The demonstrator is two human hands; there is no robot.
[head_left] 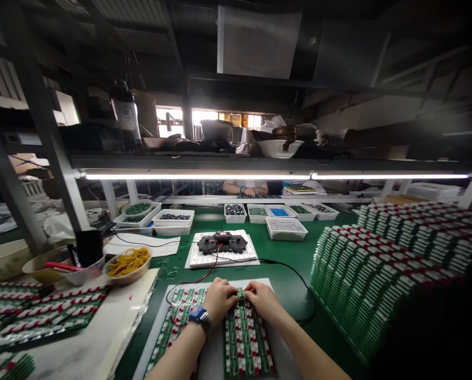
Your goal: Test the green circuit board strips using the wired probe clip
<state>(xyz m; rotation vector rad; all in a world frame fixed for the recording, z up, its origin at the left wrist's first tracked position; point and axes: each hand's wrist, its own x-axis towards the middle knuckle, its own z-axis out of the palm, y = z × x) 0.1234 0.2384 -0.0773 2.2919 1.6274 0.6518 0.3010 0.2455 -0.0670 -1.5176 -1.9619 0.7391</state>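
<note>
item: sheet of circuit boards (246, 345), green, with rows of white and red parts; lay flat on a pale mat (212, 361), nearest the person, its far end between both hands.
item: second sheet (186, 306), similar; lay just left of the first, partly behind the left forearm.
item: left hand (220, 300), watch (199, 315) at the wrist; fingers bent, tips at the far end of the first sheet.
item: right hand (263, 296); thumb and fingers drawn together at the same end, facing the left. whether either hand gripped the edge or a small part could not be told.
step in hand, as judged: close fingertip work on the far row. the next move seemed to call for a steady sheet and small, even finger pressure.
item: loose board sheets (57, 314), at left; tall stacks of boards (347, 274), at right.
item: bowl of yellow rubber bands (129, 262), beyond the paper's near part.
item: black device (222, 243) with wires, on a white tray (224, 259), beyond the hands.
item: tubs of small parts (286, 229), in a row behind.
item: lit tube lamp (220, 176), under a shelf; past it, a co-worker's hands (249, 191).
</note>
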